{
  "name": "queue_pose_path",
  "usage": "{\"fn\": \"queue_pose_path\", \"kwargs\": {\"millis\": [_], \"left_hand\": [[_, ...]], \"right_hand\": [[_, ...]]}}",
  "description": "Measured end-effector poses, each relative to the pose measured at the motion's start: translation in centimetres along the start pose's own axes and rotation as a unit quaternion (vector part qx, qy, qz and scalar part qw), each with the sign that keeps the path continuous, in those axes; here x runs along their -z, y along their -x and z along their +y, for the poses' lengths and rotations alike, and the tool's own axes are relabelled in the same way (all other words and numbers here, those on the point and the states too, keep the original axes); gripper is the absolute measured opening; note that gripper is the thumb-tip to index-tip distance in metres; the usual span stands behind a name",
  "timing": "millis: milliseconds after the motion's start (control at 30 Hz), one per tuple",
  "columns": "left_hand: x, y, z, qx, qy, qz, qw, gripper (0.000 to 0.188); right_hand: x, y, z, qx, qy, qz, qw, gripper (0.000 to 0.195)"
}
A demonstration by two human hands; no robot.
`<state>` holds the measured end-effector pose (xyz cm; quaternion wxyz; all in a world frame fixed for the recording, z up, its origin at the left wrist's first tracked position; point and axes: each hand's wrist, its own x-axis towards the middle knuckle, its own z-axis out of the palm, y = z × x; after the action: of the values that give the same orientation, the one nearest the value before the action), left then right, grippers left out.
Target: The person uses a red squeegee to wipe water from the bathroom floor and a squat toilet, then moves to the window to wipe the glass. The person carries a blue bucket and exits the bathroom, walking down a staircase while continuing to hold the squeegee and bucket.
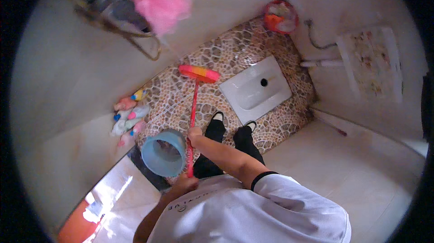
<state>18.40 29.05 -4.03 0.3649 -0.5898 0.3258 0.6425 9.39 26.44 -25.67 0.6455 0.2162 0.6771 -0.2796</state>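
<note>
A broom with a red handle (pixel 193 107) is held in both my hands. My right hand (pixel 194 134) grips the handle partway along. At its near end, close to my shirt, my left hand (pixel 185 183) is closed around it. The pink and yellow broom head (pixel 199 73) is at the far end, over the pebble-patterned floor (pixel 169 89). Just left of the handle stands a light blue bucket (pixel 148 159); its contents are unclear. To the right of the broom, a white ceramic squat toilet (pixel 244 89) is set in the floor.
Several bottles (pixel 130 114) with coloured caps line the left wall. A red waste basket (pixel 294 19) holding rubbish occupies the far corner. A flower-patterned cistern (pixel 369 63) and white pipe (pixel 323 63) are on the right wall. A blurred pink bath puff (pixel 161 0) hangs at upper left.
</note>
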Motion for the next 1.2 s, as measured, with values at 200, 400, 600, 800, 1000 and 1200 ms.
{"fn": "queue_pose_path", "kwargs": {"millis": [200, 400, 600, 800, 1000, 1200], "left_hand": [[1.7, -2.6, -2.3, -0.146, -0.296, 0.070, 0.941, 0.016], [-1.4, 0.2, 9.4, -0.048, -0.110, -0.036, 0.992, 0.022], [-11.0, -14.5, 16.3, -0.327, -0.536, 0.161, 0.761, 0.028], [-12.5, -1.8, 23.5, -0.081, 0.060, -0.145, 0.984, 0.004], [-20.5, -8.4, 26.8, -0.104, 0.175, -0.203, 0.958, 0.013], [-25.7, -1.8, 31.3, -0.040, 0.283, -0.227, 0.931, 0.014]], "right_hand": [[5.2, 1.7, -0.2, 0.094, -0.073, 0.094, 0.988, 0.018], [12.1, 0.7, -2.2, -0.040, -0.405, 0.079, 0.910, 0.021], [25.5, -13.0, -4.9, 0.074, -0.562, -0.083, 0.820, 0.028], [26.0, -5.1, -7.2, 0.013, -0.725, -0.244, 0.644, 0.023], [32.6, -10.1, -10.2, 0.013, -0.745, -0.194, 0.638, 0.018], [37.3, -4.7, -11.0, 0.001, -0.709, -0.271, 0.651, 0.014]]}}
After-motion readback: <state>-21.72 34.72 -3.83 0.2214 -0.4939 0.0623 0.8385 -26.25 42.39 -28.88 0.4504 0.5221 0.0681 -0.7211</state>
